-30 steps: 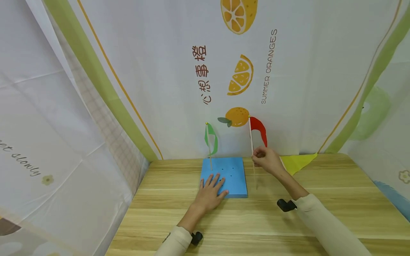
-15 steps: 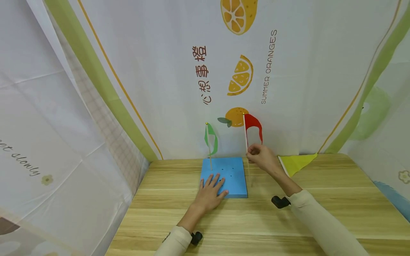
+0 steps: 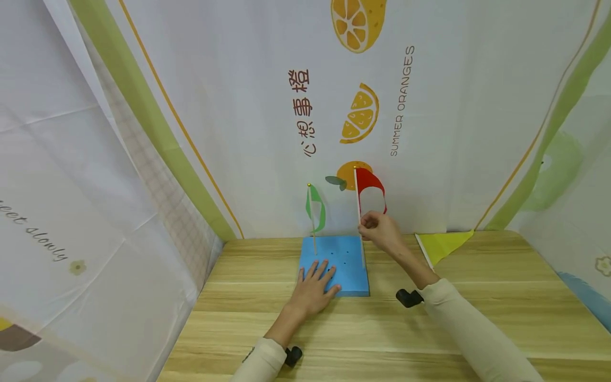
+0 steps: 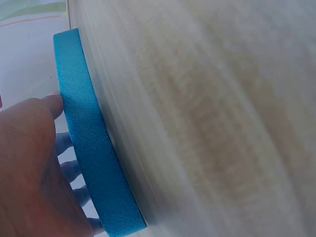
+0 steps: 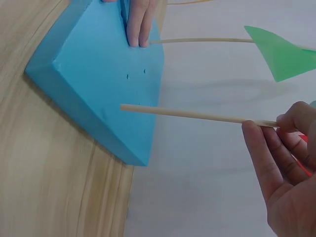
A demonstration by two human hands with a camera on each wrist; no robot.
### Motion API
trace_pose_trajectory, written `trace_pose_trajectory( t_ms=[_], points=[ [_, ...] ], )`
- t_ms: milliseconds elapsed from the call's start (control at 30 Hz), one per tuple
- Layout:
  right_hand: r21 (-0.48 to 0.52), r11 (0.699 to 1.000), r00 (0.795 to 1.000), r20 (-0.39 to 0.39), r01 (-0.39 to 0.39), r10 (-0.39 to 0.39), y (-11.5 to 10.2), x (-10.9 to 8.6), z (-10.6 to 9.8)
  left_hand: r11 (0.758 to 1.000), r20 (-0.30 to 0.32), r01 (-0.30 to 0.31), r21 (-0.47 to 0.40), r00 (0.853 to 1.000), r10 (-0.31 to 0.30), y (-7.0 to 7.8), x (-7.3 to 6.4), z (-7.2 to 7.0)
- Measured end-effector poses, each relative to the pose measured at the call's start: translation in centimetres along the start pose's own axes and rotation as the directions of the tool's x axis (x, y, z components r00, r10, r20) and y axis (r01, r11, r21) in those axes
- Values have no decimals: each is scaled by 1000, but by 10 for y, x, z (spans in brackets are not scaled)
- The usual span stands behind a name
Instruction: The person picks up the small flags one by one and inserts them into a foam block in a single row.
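My left hand (image 3: 311,291) rests with spread, straight fingers on a blue foam block (image 3: 353,281) that lies on the table and has several small holes in its top. A green flag (image 3: 321,212) on a thin wooden stick stands upright in the block near its back left. My right hand (image 3: 382,229) pinches the stick of a red flag (image 3: 369,179) between thumb and fingers. In the right wrist view the bare lower end of that wooden stick (image 5: 187,114) hangs over the block's right part, apart from its top.
A yellow flag (image 3: 444,246) lies at the back of the wooden table (image 3: 258,281), right of my right hand. Behind the table hangs a white curtain (image 3: 229,106) printed with oranges. Black wrist cameras stick out beside both sleeves.
My right hand has moved left with the red flag, from the table right of the block to over the block's right part. The left hand has stayed on the block.
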State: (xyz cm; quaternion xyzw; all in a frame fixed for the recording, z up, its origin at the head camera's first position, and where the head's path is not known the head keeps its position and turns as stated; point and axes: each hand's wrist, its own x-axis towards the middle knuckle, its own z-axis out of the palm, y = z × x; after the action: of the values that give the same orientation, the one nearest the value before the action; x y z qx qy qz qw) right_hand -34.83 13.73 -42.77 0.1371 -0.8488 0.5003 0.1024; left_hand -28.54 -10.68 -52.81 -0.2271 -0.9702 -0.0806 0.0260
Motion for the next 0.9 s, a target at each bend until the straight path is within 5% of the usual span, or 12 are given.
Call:
trace_pose_trajectory(
  t_ms=[900],
  points=[
    [-36, 995, 995, -29, 91, -92, -13, 17, 28, 1000, 12, 3, 1, 1000, -3, 0, 0, 1]
  ],
)
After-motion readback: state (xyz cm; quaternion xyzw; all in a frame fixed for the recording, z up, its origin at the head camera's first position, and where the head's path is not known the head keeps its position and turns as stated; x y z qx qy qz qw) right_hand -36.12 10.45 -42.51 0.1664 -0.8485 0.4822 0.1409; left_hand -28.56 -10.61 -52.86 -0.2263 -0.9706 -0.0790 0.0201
